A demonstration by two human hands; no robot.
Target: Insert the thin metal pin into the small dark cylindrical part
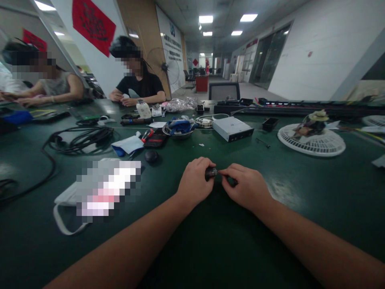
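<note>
Green tabletop (180, 257), cluttered along its far side. Left hand (195, 178) curled round a small dark cylinder (211, 172), metallic end facing my right hand (249, 185), its fingertips nearly closed there — can't tell if they pinch anything. Fine work on that end, I judge — next move calls for steady left, light right.

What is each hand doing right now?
Left hand: closed around a small dark part.
Right hand: pinched near its end; cannot tell if holding anything.
</note>
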